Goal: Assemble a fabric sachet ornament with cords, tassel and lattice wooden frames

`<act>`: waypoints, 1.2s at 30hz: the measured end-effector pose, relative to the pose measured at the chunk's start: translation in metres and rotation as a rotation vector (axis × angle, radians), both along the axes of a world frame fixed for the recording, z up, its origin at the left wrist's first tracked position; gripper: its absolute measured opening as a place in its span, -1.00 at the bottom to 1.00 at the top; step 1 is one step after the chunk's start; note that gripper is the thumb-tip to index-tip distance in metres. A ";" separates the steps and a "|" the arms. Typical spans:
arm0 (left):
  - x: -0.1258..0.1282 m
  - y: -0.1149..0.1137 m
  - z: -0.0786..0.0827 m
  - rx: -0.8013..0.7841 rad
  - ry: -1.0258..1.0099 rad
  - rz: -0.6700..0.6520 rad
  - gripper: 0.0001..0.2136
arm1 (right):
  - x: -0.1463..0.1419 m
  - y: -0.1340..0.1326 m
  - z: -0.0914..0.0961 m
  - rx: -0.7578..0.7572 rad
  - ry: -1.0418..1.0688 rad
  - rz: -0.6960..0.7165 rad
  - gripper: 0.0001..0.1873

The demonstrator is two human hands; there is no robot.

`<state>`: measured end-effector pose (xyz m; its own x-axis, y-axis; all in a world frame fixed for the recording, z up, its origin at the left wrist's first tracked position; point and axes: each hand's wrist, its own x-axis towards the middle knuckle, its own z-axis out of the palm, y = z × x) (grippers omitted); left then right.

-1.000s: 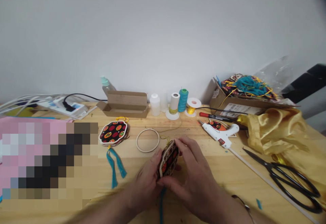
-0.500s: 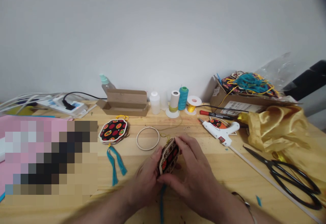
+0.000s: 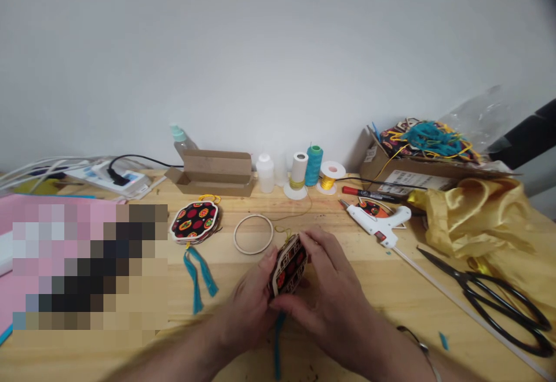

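Note:
Between both hands I hold a patterned ornament (image 3: 290, 266), tilted on edge, with a pale wooden fretwork frame over dark fabric with red spots. My left hand (image 3: 256, 289) grips its left side, thumb along the upper edge. Around the right side curl the fingers of my right hand (image 3: 330, 283), its thumb at the lower edge. A teal tassel (image 3: 277, 347) hangs below it, and thin yellow cord (image 3: 284, 231) shows at its top. Just beyond my left hand lies a wooden ring (image 3: 253, 234). A similar ornament (image 3: 194, 221) with a teal tassel rests farther left.
A white glue gun (image 3: 382, 226) and black scissors (image 3: 486, 301) lie right, beside gold cloth (image 3: 469, 214). Behind stand thread spools (image 3: 314, 165), a white bottle (image 3: 264, 173) and an open cardboard box (image 3: 217, 185). A fuller carton (image 3: 391, 171) stands back right; a power strip (image 3: 125, 184) lies left.
My hands keep the same hold on the ornament, which has barely moved. The whole view has shifted very slightly.

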<state>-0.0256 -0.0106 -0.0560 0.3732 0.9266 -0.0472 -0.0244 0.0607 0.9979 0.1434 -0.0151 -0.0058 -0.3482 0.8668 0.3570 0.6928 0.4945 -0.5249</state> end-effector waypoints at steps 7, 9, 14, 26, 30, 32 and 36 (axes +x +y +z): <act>0.000 0.002 0.010 0.130 0.168 0.066 -0.56 | 0.001 0.000 0.000 0.008 -0.013 0.005 -0.22; 0.001 0.002 0.013 0.133 0.167 0.042 -0.59 | 0.001 0.001 0.000 0.007 -0.017 0.008 -0.22; 0.002 0.002 0.013 0.191 0.268 0.068 -0.57 | 0.001 0.002 0.001 0.006 -0.020 0.011 -0.23; 0.003 0.004 0.021 0.356 0.431 -0.003 -0.59 | 0.001 -0.001 0.001 -0.008 -0.029 0.011 -0.23; 0.002 0.005 0.018 0.394 0.418 -0.003 -0.59 | 0.001 0.001 0.001 -0.013 -0.027 0.013 -0.24; 0.001 0.006 0.015 0.378 0.388 -0.034 -0.58 | 0.000 0.001 0.000 0.000 -0.025 0.011 -0.25; 0.002 0.007 0.019 0.249 0.262 -0.062 -0.59 | 0.000 0.000 0.000 0.033 -0.016 0.009 -0.25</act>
<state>-0.0233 -0.0039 -0.0367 0.4342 0.8976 0.0757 0.2303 -0.1919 0.9540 0.1433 -0.0149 -0.0055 -0.3620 0.8513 0.3799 0.6966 0.5178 -0.4966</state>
